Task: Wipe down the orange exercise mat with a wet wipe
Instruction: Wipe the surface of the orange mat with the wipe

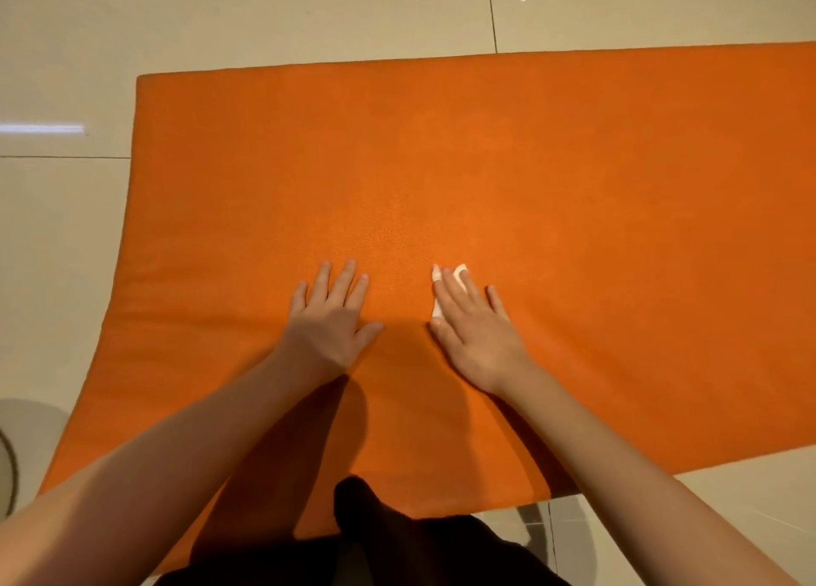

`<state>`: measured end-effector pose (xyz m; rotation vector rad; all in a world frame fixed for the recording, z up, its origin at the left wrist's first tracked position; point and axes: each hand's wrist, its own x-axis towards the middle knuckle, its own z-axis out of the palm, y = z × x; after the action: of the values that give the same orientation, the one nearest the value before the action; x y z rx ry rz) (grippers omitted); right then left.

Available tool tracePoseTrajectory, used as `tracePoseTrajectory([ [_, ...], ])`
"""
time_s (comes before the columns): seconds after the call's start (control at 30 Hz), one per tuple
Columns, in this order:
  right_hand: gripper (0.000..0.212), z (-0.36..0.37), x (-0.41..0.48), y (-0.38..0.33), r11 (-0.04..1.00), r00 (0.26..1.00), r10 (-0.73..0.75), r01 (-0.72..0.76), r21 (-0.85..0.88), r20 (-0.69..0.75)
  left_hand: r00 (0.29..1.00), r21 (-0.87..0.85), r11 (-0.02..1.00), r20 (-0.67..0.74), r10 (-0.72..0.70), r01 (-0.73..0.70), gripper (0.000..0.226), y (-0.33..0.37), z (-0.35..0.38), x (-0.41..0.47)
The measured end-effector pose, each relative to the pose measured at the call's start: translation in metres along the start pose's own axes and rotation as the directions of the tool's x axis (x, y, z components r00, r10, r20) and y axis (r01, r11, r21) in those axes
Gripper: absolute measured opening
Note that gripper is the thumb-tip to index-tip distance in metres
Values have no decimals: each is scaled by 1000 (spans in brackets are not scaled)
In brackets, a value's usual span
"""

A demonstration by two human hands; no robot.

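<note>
The orange exercise mat [485,166] lies flat on the tiled floor and fills most of the view. My right hand [474,325] lies palm down near the mat's middle, fingers straight, pressing a white wet wipe [438,307] against the surface. Only small bits of the wipe show at the fingertips and beside the index finger. My left hand [331,316] rests flat on the mat a little to the left, fingers spread, holding nothing.
Glossy beige floor tiles [265,16] surround the mat on the far, left and near-right sides. Dark clothing [397,541] of my own body overlaps the mat's near edge. A grey round object [22,448] sits at the lower left edge.
</note>
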<state>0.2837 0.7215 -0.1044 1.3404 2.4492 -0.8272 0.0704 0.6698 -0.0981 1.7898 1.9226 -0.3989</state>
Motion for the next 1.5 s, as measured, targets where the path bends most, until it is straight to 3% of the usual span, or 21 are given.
tracePoseTrajectory([
  [0.03, 79, 2, -12, -3, 998, 998, -56, 56, 10, 24, 1000, 5, 1000, -3, 0, 0, 93, 0, 0, -1],
  [0.13, 80, 0, -32, 10, 991, 988, -131, 132, -5, 86, 999, 29, 1000, 37, 6, -7, 75, -1, -4, -1],
  [0.23, 75, -6, -26, 28, 997, 997, -38, 41, -59, 61, 996, -5, 1000, 80, 24, -24, 74, 7, -10, -5],
  [0.33, 69, -3, -27, 18, 999, 999, 46, -46, 7, 25, 996, -51, 998, 81, 37, -33, 79, 20, 2, -17],
  [0.43, 64, 4, -58, 1, 992, 999, -31, 25, 124, 41, 1000, -27, 999, 20, 23, -22, 84, 24, 15, -21],
  [0.53, 61, 2, -88, 12, 991, 993, -71, 60, 117, 95, 999, -51, 998, 33, 23, -22, 79, 23, 15, -21],
  [0.7, 51, 2, -92, 28, 982, 991, 129, -131, 137, 23, 999, -53, 998, 19, 38, -37, 77, 24, 15, -24],
  [0.9, 49, 12, -137, 7, 979, 997, -36, 22, 203, 63, 1000, 32, 999, 28, -5, 4, 77, 30, 6, -28],
  [1.03, 47, 10, -147, 31, 978, 997, 56, -66, 200, 57, 996, 67, 997, 74, -45, 40, 73, 48, -8, -35],
  [1.13, 49, 11, -146, 24, 968, 993, 109, -117, 223, 49, 984, 21, 998, 171, 48, -52, 76, 80, -14, -48],
  [1.33, 46, 8, -178, 15, 955, 997, -3, -19, 296, 75, 974, 45, 992, 199, 109, -121, 83, 90, -16, -65],
  [1.5, 48, -5, -174, 26, 965, 989, 127, -141, 220, 78, 963, 75, 981, 218, 158, -178, 78, 81, -20, -71],
])
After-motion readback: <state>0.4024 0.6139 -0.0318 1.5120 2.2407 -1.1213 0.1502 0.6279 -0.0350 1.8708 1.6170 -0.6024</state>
